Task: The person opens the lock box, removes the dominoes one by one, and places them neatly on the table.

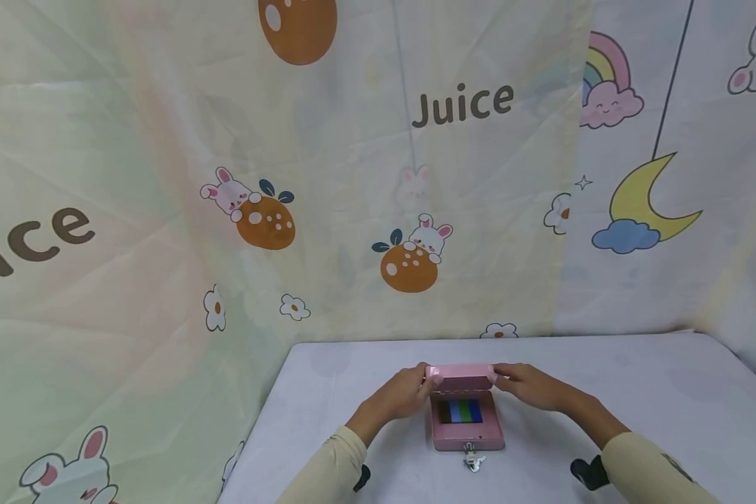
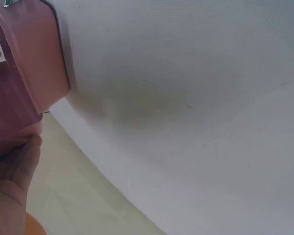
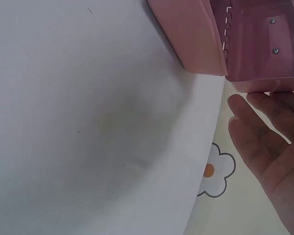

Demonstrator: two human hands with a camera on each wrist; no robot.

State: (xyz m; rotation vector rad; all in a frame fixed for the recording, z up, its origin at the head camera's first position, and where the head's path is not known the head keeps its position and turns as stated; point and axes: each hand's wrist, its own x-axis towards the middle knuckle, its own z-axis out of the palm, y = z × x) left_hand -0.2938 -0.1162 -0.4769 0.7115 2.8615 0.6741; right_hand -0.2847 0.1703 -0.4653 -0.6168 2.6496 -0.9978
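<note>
The pink box [image 1: 490, 427] stands on a white-covered table [image 1: 680, 399], its lid [image 1: 460, 371] raised at the rear along a hinge [image 3: 227, 34]. Behind the box, past the far edge of the table, hangs a pale printed cloth [image 1: 346, 231] with rabbits, oranges and the word "Juice"; to the right of the box it shows a yellow moon [image 1: 626, 189] on a blue cloud. Inside the box lies a flat piece with coloured stripes [image 1: 463, 411], among them light blue, green and dark blue. A silver latch [image 1: 469, 446] sits on the front wall, and a small silver metal piece [image 1: 474, 462] hangs from it, just in front of the box; its exact form is too small to tell. Two screw heads [image 3: 276, 51] show inside the lid. Nearer than the box, a black object [image 1: 589, 472] shows beside the right sleeve [image 1: 652, 465] and another dark bit [image 1: 362, 478] beside the left sleeve [image 1: 327, 465]. The left hand [image 1: 398, 393] is at the left end of the lid, pinching it with the thumb on the front rim and fingers behind. The right hand [image 1: 532, 386] pinches the opposite end between thumb and fingers; its lower fingers are nearly straight and slightly apart.
</note>
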